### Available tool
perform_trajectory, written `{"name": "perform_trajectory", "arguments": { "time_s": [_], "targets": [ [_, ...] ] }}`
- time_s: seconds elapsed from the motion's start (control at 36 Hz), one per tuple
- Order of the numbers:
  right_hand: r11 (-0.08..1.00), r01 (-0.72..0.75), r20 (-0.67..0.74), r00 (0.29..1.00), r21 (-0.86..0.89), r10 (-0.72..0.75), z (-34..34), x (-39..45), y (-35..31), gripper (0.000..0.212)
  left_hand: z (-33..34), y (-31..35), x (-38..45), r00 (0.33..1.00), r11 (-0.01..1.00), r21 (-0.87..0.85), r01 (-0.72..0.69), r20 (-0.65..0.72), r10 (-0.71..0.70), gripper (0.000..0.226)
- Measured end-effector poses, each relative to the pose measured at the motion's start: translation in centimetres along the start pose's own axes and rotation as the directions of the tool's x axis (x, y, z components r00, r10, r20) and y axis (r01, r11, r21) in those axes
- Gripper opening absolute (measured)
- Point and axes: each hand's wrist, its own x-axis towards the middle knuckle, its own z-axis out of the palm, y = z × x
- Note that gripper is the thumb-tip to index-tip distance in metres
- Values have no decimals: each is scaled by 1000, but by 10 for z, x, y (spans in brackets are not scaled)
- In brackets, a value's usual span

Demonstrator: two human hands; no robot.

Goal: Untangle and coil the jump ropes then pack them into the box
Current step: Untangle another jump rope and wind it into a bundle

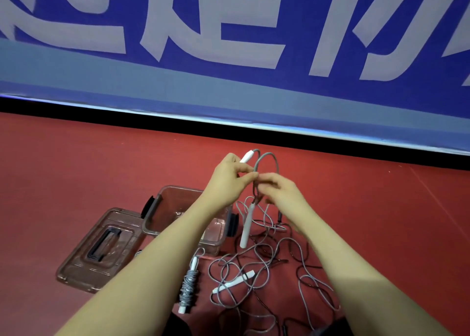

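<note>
Jump ropes [256, 267]: thin grey cords with white handles, most lying in a loose tangle on the red floor just right of the open clear plastic box [162, 208]. One rope is raised; the left hand [229, 175] grips its white handle [246, 157], and the right hand [277, 185] pinches the cord where it loops back, the two hands nearly touching. A second white handle [246, 225] hangs below them. One rope, already wound into a tight bundle [188, 288], lies near the box; the lid [96, 249] lies beside it. Judgement: the cord is light, limp and springy, likely to snag and uncoil; the stiff handles are the sound place to hold, wrapping cord around them.
</note>
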Motion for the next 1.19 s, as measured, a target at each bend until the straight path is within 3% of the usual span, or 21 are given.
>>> {"name": "perform_trajectory", "arguments": {
  "time_s": [0.08, 0.17, 0.31, 0.42, 0.5, 0.61, 0.72, 0.78, 0.86, 0.92, 0.97, 1.03, 1.08, 1.14, 1.19],
  "targets": [
    [962, 64, 140, 990, -265, -27, 5, -2, 7, 25, -3, 9, 1, 1000, 999, -29, -20, -21, 19, 13],
    [958, 92, 128, 990, -273, -59, 12, -3, 5, 13, -7, 15, 1, 998, 998, -42, -49, -28, 48, 12],
    [954, 113, 5, 993, -277, -116, 16, -1, 4, 22, -12, 19, 1, 999, 998, -53, -40, -15, 39, 16],
    [992, 59, -133, 990, 113, -44, 13, 0, -3, 19, -13, 16, -2, 999, 995, -88, 38, 1, -38, 21],
    [890, 47, -183, 982, 453, 41, 7, -1, -12, 18, -10, 8, -4, 999, 998, -58, 40, 26, -38, 11],
    [684, 34, -140, 985, 729, 99, 2, -2, -20, 18, -2, -8, -7, 994, 995, -96, 34, 108, -23, 56],
    [522, -1, -58, 994, 853, 97, 3, -3, -27, 19, 6, -12, -8, 992, 999, -31, 43, 120, -38, 88],
    [471, -26, -22, 995, 882, 97, 4, -5, -32, 19, 10, -12, -7, 994, 995, 55, 83, 63, -86, 83],
    [441, -58, 12, 994, 896, 106, 4, -6, -38, 20, 14, -11, -7, 993, 960, 258, 112, -55, -101, 42],
    [466, -77, 21, 992, 881, 124, 4, -7, -39, 21, 13, -10, -7, 995, 923, 375, 84, -81, -57, 20],
    [572, -104, 6, 985, 814, 170, 5, -7, -37, 24, 12, -10, -7, 994, 899, 432, 75, -103, -33, 11],
    [781, -154, -42, 974, 605, 225, 4, -9, -36, 35, 10, -11, -6, 991, 882, 464, 77, -134, -16, 7],
    [921, -197, -124, 960, 335, 250, 2, -12, -35, 45, 8, -11, -5, 988, 869, 490, 71, -157, 7, 5],
    [976, -149, -256, 949, 160, 186, 1, -12, -33, 48, 5, -11, -4, 988, 833, 551, 52, -148, 36, 8],
    [998, 1, -403, 915, -67, -28, 2, -9, -30, 39, 4, -9, -4, 992, 786, 618, 18, -109, 62, 9]
  ]
}}
